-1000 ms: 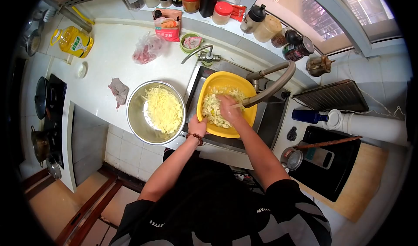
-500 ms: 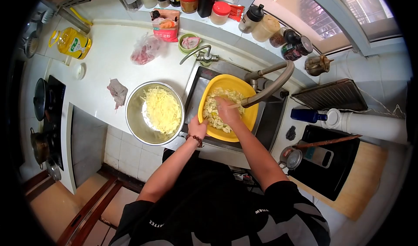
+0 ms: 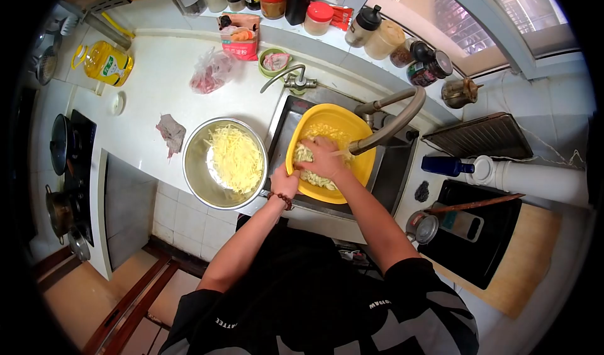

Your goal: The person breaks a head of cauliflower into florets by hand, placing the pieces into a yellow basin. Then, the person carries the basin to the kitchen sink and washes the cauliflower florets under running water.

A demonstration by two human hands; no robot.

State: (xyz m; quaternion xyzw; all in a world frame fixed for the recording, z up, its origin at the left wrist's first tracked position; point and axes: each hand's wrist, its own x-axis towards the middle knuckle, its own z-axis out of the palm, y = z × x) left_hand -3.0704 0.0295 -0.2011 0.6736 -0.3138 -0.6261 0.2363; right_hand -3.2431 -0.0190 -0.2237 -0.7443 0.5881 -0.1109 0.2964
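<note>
A yellow plastic basin (image 3: pixel 360 177) sits in the sink, tilted slightly toward me, with pale, wet pieces of food (image 3: pixel 318 179) in it; their exact kind I cannot make out. My left hand (image 3: pixel 284 181) grips the basin's near left rim. Inside the basin, my right hand (image 3: pixel 325 158) rests on the pale pieces with its fingers spread and curved. A curved faucet (image 3: pixel 397 124) reaches over the basin, and a stream runs from its mouth past my right hand. Left of the basin, a steel bowl (image 3: pixel 190 177) holds pale yellow shreds (image 3: pixel 236 158).
The metal sink (image 3: pixel 391 182) surrounds the basin. On the counter lie a grey cloth (image 3: pixel 170 135), a plastic bag (image 3: pixel 211 71), and a green bowl (image 3: pixel 274 62). An oil bottle (image 3: pixel 108 64) stands far left. Jars line the sill. A black tray (image 3: pixel 469 254) lies right.
My right hand has moved slightly left and toward me, gathering the pale pieces to the near left side; yellowish liquid shows at the far side. My left hand keeps its grip.
</note>
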